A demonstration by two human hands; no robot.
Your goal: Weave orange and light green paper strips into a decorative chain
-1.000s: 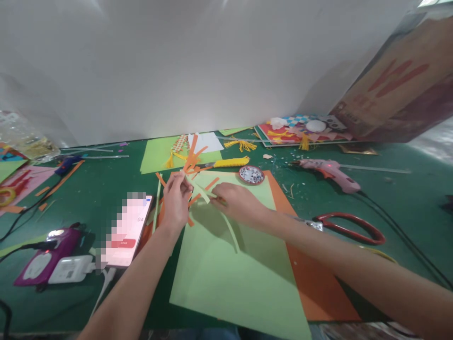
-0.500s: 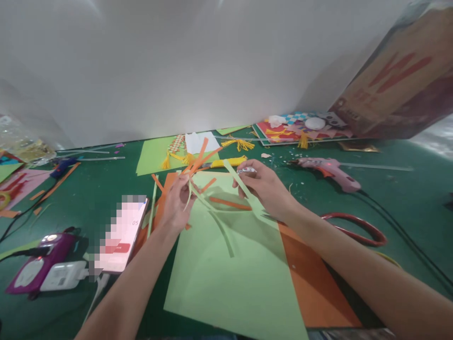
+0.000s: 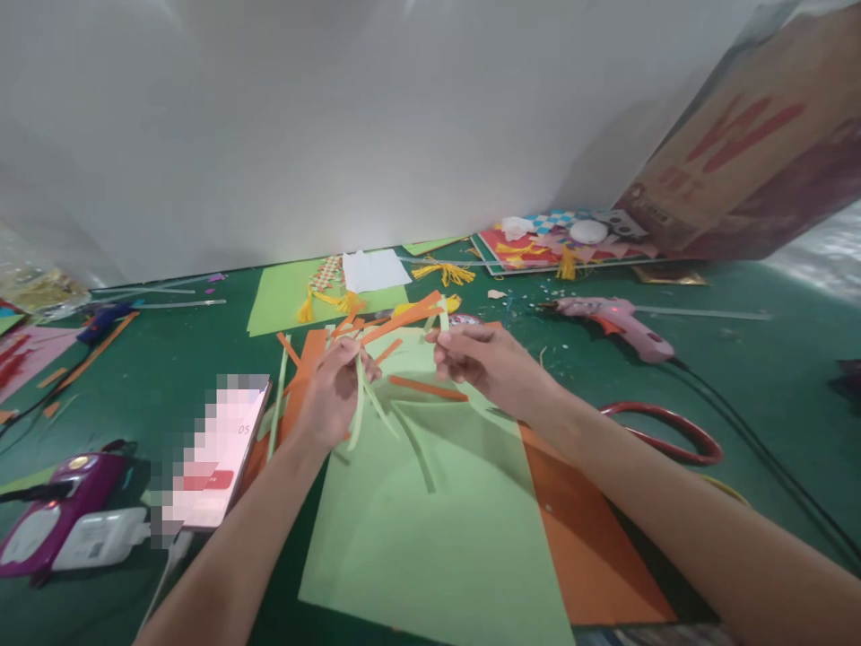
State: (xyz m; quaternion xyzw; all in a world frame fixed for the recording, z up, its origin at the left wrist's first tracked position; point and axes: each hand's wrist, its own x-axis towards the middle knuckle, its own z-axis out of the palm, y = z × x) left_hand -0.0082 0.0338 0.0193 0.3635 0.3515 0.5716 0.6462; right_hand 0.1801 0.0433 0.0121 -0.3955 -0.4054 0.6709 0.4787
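Note:
My left hand [image 3: 334, 390] is closed, pinching a bunch of paper strips: orange strips [image 3: 407, 316] fan out to the upper right and pale green strips [image 3: 360, 399] hang below. My right hand [image 3: 481, 359] pinches the end of a pale green paper strip [image 3: 443, 314] beside the tips of the orange ones. Under both hands lies a large light green paper sheet [image 3: 430, 547], with a loose orange strip [image 3: 429, 388] and a curled green strip [image 3: 418, 449] on it. An orange sheet [image 3: 598, 556] shows beneath the green one.
A pink glue gun [image 3: 615, 323] lies at right, near a red-handled tool [image 3: 673, 422]. A phone [image 3: 215, 458] and purple power bank [image 3: 64, 502] are at left. Behind the sheet sit a yellow cutter [image 3: 407, 309] and yellow tassels [image 3: 444, 272]. A paper bag [image 3: 753, 135] stands far right.
My right hand has moved slightly left and down, and a green strip's end is now pinched at its fingertips near the orange strips. The long green strip it held across the palm no longer shows there.

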